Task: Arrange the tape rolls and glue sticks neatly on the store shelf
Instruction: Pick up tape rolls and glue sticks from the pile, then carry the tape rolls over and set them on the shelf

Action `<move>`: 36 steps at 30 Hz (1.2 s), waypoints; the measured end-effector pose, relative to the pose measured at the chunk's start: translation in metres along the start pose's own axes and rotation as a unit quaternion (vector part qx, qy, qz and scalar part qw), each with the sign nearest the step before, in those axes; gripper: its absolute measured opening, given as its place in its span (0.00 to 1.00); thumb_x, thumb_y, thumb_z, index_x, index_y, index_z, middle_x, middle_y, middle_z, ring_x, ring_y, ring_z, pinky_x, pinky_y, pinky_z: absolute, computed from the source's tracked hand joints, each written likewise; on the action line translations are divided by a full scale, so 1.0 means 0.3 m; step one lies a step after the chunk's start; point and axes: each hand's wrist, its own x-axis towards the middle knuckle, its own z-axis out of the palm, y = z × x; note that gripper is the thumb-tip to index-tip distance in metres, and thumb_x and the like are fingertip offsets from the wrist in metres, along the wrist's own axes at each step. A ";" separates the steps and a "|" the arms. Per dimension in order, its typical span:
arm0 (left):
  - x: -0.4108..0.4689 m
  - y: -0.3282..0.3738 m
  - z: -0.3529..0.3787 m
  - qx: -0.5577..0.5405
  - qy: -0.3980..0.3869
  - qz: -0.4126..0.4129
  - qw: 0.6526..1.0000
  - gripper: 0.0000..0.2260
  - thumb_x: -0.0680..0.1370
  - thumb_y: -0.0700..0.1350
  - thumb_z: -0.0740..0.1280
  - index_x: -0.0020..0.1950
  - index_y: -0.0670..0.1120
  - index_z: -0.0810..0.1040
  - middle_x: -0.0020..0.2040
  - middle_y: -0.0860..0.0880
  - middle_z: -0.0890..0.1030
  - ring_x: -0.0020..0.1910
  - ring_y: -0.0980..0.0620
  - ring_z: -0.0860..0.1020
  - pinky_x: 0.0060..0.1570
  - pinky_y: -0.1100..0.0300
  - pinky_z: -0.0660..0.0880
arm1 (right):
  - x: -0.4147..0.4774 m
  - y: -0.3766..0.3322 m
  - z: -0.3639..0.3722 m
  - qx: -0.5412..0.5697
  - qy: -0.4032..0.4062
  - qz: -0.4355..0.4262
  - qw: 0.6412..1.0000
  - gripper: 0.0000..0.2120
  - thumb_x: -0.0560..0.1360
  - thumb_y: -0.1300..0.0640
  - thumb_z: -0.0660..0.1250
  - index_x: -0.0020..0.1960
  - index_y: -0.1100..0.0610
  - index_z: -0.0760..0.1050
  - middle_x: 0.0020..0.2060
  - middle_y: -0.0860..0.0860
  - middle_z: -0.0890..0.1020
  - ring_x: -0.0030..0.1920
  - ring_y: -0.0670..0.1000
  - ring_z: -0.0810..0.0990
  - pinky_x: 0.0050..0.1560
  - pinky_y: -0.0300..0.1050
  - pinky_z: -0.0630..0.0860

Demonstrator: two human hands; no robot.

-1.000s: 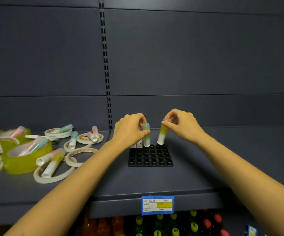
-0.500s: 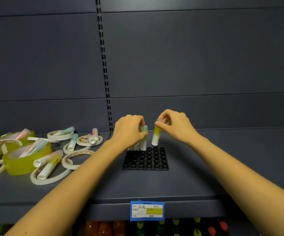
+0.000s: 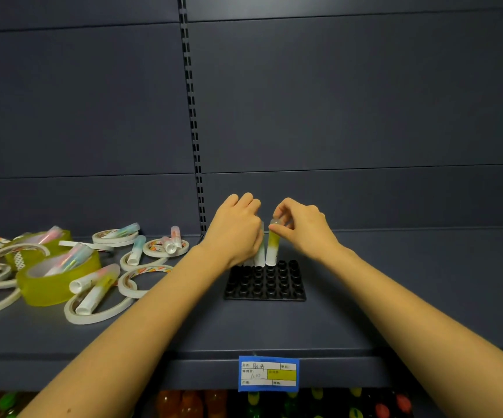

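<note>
A black holder tray (image 3: 265, 285) with rows of round sockets lies on the grey shelf (image 3: 395, 282). My right hand (image 3: 301, 230) pinches the cap of a yellow-and-white glue stick (image 3: 272, 250) that stands upright at the tray's back row. My left hand (image 3: 238, 230) curls round another glue stick (image 3: 260, 256) just left of it, mostly hidden by my fingers. At the left lie loose glue sticks (image 3: 94, 286) among white tape rolls (image 3: 99, 312) and a yellow tape roll (image 3: 54, 285).
A slotted upright rail (image 3: 194, 131) runs down the dark back panel. A blue price label (image 3: 268, 374) is fixed on the shelf's front edge. Coloured bottles (image 3: 274, 405) show on the level below. The shelf right of the tray is bare.
Both hands have lowered their glue sticks toward the tray's back row. The yellow stick now stands upright with its base at the sockets. The view has shifted slightly.
</note>
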 end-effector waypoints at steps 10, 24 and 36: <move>-0.077 -0.125 -0.046 -0.119 0.051 -0.129 0.983 0.16 0.79 0.48 0.57 0.62 0.46 0.76 0.56 0.46 0.75 0.56 0.46 0.72 0.50 0.54 0.66 | 0.016 -0.049 -0.010 -0.123 -0.009 0.003 0.992 0.15 0.77 0.43 0.60 0.46 0.53 0.78 0.42 0.47 0.73 0.50 0.54 0.76 0.42 0.44 0.66; -0.497 -0.492 -0.077 -0.143 -0.031 -0.330 0.933 0.12 0.77 0.52 0.62 0.49 0.47 0.82 0.48 0.45 0.83 0.47 0.42 0.79 0.41 0.56 0.70 | 0.000 -0.443 0.220 -0.039 -0.110 -0.042 0.992 0.09 0.76 0.48 0.61 0.45 0.49 0.79 0.46 0.51 0.82 0.51 0.57 0.78 0.51 0.47 0.75; -0.642 -0.639 -0.004 -0.170 -0.099 -0.266 0.944 0.13 0.76 0.56 0.62 0.44 0.49 0.80 0.39 0.49 0.79 0.47 0.49 0.76 0.42 0.55 0.75 | 0.031 -0.685 0.494 -0.125 -0.279 0.014 0.952 0.22 0.75 0.37 0.59 0.38 0.56 0.70 0.50 0.56 0.79 0.70 0.58 0.65 0.70 0.52 0.57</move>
